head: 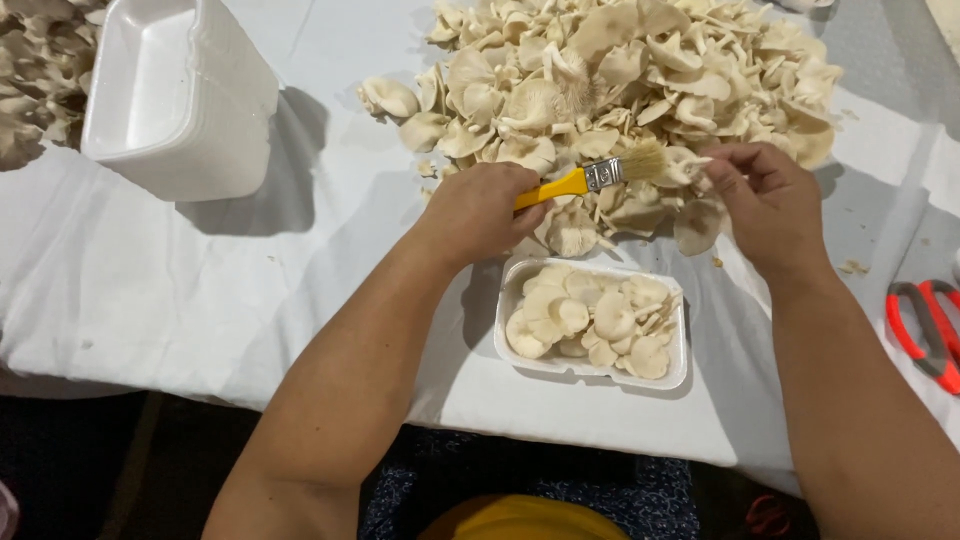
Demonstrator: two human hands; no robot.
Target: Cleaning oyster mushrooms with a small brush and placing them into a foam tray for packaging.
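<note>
Head view looks down on 2 bare hands working over a table draped in white cloth (200, 280). Left hand (478, 212) is closed in a fist around the yellow handle of a brush (590, 177), whose pale bristles point toward the right hand and touch the mushroom held there. Right hand (768, 200) pinches 1 mushroom (690, 168) between thumb and fingertips, its other fingers curled loosely; the mushroom sits just left of those fingertips, right at the bristle tips. Beyond both hands lies a big pile (620, 80) of loose, pale mushrooms, spreading well past the knuckles. Just below the hands, between the forearms, sits a small white tray (680, 370) with a layer of mushrooms laid cap-up; it looks roughly full across its floor, though whether more could be stacked is hard to tell. Far to the left of the left hand stands a stack of white trays (180, 100) with nothing in the top one, and another patch of mushrooms shows at the frame's upper left corner. Well off to the right of the right forearm, red-handled scissors (925, 330) lie on the cloth. Judged from this, 1 tray is nearly filled, while most of the pile and the stacked trays remain untouched, so the bulk of the work seems left.
</note>
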